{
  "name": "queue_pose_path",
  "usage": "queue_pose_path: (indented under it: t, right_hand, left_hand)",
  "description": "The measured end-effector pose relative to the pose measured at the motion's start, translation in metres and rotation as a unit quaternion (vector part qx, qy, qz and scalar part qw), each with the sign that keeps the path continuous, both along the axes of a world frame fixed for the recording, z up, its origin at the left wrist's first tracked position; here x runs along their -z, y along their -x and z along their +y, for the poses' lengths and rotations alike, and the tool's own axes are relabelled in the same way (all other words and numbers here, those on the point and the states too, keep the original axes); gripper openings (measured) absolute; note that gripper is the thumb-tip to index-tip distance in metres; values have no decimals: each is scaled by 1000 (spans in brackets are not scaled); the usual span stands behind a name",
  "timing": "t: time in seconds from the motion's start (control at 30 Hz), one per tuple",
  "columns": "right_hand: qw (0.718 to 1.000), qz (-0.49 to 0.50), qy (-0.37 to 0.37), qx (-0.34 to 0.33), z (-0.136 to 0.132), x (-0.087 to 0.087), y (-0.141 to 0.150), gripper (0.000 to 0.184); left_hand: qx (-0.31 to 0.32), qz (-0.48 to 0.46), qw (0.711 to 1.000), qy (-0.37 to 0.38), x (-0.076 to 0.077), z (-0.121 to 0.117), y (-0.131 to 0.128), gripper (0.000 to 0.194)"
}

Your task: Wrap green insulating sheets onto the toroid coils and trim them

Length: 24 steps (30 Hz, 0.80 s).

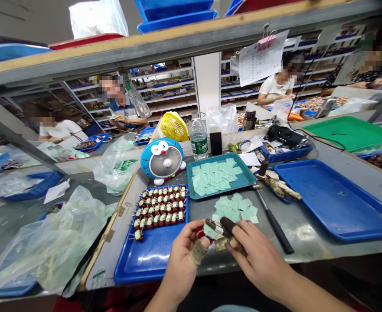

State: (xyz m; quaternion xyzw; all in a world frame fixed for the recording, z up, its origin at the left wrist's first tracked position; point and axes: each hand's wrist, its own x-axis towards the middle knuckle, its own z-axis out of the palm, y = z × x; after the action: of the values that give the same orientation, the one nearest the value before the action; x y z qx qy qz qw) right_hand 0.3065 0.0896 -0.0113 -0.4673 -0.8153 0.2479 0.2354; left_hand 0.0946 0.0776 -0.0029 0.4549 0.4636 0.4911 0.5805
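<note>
In front of my chest my left hand point(184, 253), its thumb wrapped in tape, closes on a small red coil part point(200, 234). A pale green paper slip point(210, 231) lies against that part. My right hand point(259, 256) meets it from the right, fingers closed round a small tool with a metal end point(222, 228); its exact kind is partly hidden. Just beyond my hands lies a loose pile of green slips point(236, 209). To the left, a blue tray point(142, 260) bears rows of red and cream coil parts point(160, 207).
Behind the pile stands a teal tray point(221, 191) of slips. A hammer point(277, 227) and a large blue tray point(340, 199) lie to the right. A blue fan point(163, 161), a water bottle point(198, 138) and a phone point(215, 144) stand behind. Co-workers sit across the bench.
</note>
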Motion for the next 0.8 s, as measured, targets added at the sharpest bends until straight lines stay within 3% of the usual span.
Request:
queue_pose_path:
  t: [0.13,0.4,0.53,0.8]
  right_hand:
    - [1000,4,14,-7,-2,2,-1,14]
    - [977,120,177,9,-2,2,2,7]
    - [978,117,171,37,-10,6,-3,18]
    - [985,115,125,19,-22,14,14,12]
  left_hand:
    - [40,13,999,-6,1,-4,2,34]
    - [32,19,999,-17,1,7,5,33]
    - [9,53,998,-19,5,6,9,34]
    - [5,117,993,-12,7,0,-1,29]
